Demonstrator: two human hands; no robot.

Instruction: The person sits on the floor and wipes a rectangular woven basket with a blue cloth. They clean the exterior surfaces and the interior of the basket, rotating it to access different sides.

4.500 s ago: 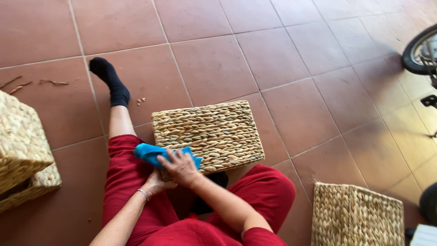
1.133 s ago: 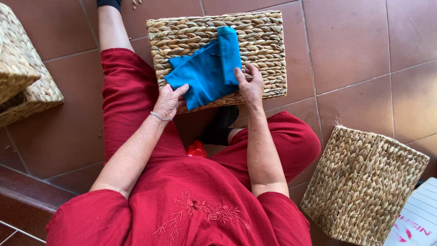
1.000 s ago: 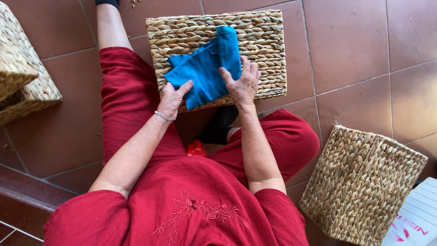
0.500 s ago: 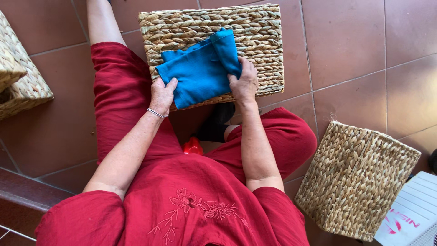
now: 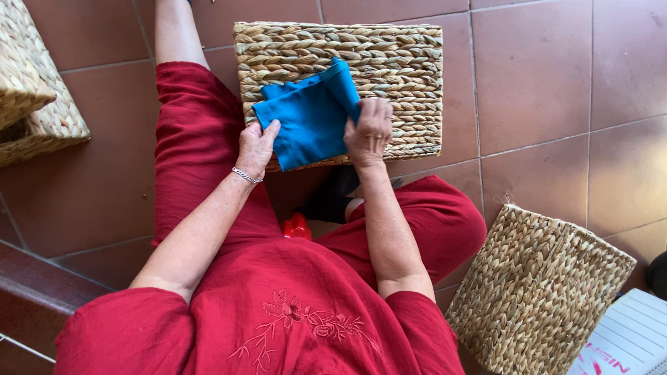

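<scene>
A blue cloth [image 5: 311, 118] lies folded on top of a flat woven basket [image 5: 403, 62] in front of me. My left hand [image 5: 256, 147] pinches the cloth's left edge near its lower corner. My right hand [image 5: 369, 132] grips the cloth's right edge, fingers curled over the fabric. Both hands rest on the basket's near side. I sit on the tiled floor in red clothes, legs on either side of the basket.
A second woven basket [image 5: 538, 295] stands at my right knee. Another woven basket [image 5: 38, 90] sits at the left edge. A small red object [image 5: 297, 226] lies between my legs. A white printed item [image 5: 625, 344] is at the bottom right.
The cloth went from a loose crumpled shape to a flatter folded rectangle. Both hands shifted along its edges, and the view moved slightly closer over the basket.
</scene>
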